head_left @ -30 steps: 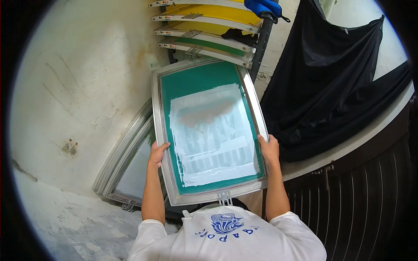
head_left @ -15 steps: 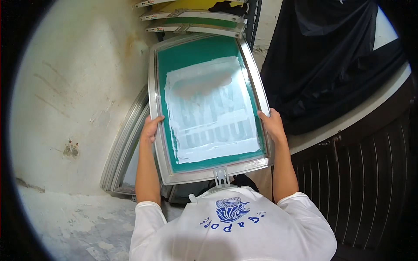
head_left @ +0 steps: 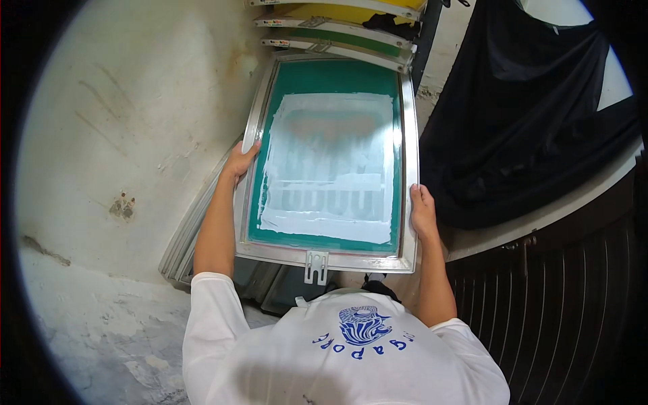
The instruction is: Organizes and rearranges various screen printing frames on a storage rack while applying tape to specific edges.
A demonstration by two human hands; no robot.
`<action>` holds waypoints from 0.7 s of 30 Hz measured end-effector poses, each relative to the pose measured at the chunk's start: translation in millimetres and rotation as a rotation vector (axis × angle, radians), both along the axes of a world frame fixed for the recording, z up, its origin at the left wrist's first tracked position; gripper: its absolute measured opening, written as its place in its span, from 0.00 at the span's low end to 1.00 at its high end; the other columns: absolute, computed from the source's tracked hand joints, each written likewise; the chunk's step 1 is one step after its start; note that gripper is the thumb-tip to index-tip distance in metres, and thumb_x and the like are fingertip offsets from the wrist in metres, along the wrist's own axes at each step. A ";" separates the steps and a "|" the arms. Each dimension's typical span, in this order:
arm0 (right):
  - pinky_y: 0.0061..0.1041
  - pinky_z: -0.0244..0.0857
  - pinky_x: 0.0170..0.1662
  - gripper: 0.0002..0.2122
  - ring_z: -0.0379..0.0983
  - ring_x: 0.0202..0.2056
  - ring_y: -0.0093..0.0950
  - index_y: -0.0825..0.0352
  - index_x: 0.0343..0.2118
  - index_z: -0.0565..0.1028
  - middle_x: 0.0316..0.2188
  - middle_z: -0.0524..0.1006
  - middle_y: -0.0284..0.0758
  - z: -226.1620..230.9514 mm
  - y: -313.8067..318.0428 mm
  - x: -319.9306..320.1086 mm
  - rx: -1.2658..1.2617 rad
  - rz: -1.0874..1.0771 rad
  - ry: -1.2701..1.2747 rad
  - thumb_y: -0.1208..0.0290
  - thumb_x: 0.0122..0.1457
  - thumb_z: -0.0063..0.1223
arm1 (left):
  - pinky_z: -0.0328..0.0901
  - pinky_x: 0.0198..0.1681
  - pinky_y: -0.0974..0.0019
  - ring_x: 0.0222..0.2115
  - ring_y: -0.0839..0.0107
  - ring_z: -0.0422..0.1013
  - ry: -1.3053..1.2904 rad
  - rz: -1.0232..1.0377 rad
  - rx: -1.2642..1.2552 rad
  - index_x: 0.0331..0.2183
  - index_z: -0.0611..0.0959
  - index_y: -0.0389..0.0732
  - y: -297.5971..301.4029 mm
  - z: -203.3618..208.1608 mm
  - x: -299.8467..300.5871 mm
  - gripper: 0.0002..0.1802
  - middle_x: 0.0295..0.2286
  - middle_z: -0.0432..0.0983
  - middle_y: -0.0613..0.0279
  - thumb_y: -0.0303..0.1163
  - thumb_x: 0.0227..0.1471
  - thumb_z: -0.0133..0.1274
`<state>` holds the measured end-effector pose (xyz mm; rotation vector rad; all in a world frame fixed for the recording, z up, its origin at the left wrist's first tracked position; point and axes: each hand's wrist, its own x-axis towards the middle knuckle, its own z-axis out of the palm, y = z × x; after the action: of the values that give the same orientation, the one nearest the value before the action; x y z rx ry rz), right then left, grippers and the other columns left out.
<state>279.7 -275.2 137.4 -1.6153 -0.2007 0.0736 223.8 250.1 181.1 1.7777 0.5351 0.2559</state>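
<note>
Both my hands hold a large screen printing frame (head_left: 260, 256) in front of me, by its two long sides. Its metal rim surrounds a green mesh with a pale, whitish rectangle in the middle, where faint letter shapes show. My left hand (head_left: 241, 160) is closed round the left rail, thumb on top. Lower down, my right hand (head_left: 423, 208) grips the right rail, its fingers partly hidden under the frame. A metal bracket (head_left: 316, 266) sticks out from the near edge. The far edge is at the rack's lowest visible screen frame.
A rack of stacked screen frames (head_left: 337, 48) stands ahead, with a dark cloth (head_left: 391, 25) on one. More frames (head_left: 185, 253) lean against the stained wall (head_left: 135, 135) on the left. Black fabric (head_left: 506, 135) hangs at the right above a dark ribbed panel (head_left: 540, 290).
The screen frame has turned clockwise, its near edge swinging left and its far end right. My left hand has gone farther out, my right hand a little nearer. The view has shifted somewhat.
</note>
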 end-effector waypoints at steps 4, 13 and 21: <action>0.24 0.67 0.43 0.19 0.70 0.36 0.19 0.72 0.44 0.77 0.33 0.79 0.31 11.6 22.1 -4.1 0.048 -0.091 0.015 0.57 0.75 0.46 | 0.68 0.54 0.59 0.47 0.63 0.76 0.072 -0.013 0.179 0.55 0.79 0.33 12.4 23.3 34.1 0.36 0.47 0.82 0.51 0.55 0.61 0.60; 0.29 0.64 0.37 0.19 0.67 0.31 0.23 0.72 0.38 0.76 0.26 0.73 0.33 44.8 48.0 -18.1 0.083 -0.230 0.003 0.57 0.73 0.49 | 0.69 0.53 0.55 0.48 0.55 0.78 0.078 -0.023 0.460 0.53 0.83 0.34 43.1 68.7 72.5 0.38 0.47 0.83 0.43 0.60 0.59 0.59; 0.36 0.66 0.42 0.20 0.73 0.34 0.35 0.72 0.36 0.76 0.29 0.78 0.42 60.5 60.2 -32.4 -0.045 -0.273 0.116 0.54 0.71 0.49 | 0.70 0.51 0.52 0.48 0.43 0.78 0.141 0.048 0.755 0.46 0.87 0.34 63.8 51.4 65.8 0.39 0.42 0.83 0.36 0.64 0.58 0.56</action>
<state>247.3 -215.0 197.9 -1.6643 0.1122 -0.0382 289.6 313.9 232.6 2.5305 0.6301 0.4025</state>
